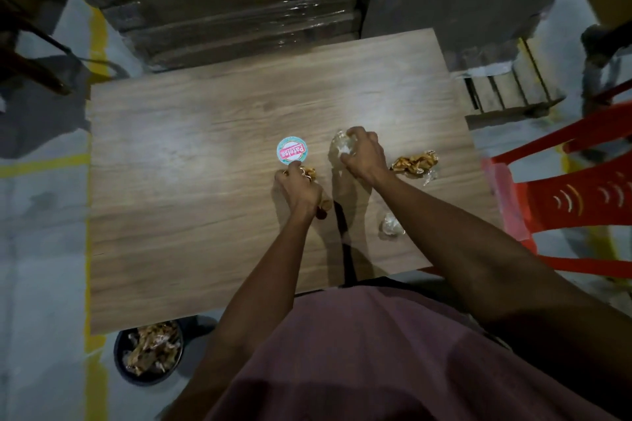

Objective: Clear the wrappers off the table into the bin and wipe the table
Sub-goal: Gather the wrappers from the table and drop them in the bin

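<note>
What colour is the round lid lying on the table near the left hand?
The round lid is teal-rimmed with a pink band of white lettering; seen in the head view.

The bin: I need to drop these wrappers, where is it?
In the head view the bin sits on the floor at lower left, below the table's near-left corner, already holding wrappers.

Dim overall, with one soft pale sheen on the table [191, 154] beyond and left of the left hand [298, 189], as if lit from overhead. Long dark shadows stretching from both hands toward the body. Small glints on the clear wrapper [341, 146] under the right hand [363, 154]. Glare streaks on the plastic-wrapped stack [232, 3] far beyond the hands. Corners sunk in murk, floor lines bowed by wide-angle distortion. Soft, slightly smeared detail throughout; shirt [393, 359] nearest the camera blurred.
</note>
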Demonstrator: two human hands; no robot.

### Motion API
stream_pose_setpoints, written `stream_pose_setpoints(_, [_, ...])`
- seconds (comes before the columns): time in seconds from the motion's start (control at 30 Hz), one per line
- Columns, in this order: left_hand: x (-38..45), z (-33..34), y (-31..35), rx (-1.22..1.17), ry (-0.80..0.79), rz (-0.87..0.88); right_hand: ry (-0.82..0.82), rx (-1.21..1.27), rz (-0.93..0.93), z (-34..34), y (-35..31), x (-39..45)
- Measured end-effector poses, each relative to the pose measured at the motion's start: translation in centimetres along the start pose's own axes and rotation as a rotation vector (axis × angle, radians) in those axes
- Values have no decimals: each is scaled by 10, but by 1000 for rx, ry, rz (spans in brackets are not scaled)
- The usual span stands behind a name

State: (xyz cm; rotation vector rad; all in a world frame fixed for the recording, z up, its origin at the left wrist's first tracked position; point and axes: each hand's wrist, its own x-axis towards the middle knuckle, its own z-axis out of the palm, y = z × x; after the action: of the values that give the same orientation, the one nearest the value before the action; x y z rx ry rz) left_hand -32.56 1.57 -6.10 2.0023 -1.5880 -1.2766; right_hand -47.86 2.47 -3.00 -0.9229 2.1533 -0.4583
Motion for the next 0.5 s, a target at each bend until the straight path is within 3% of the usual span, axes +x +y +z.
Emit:
stream_pose_setpoints(0.1, [4, -3, 0, -91, -33, 48, -12, 116, 7, 13, 5, -13])
stream_pose_setpoints(0.3, [-7, -19, 2, -593, -80, -135, -56, 884, 254, 44, -3, -63])
stream_pose_setpoints(0.5, [-36, -48, 4, -1070, -173, -66, -2, 1322, 163, 81, -45, -121])
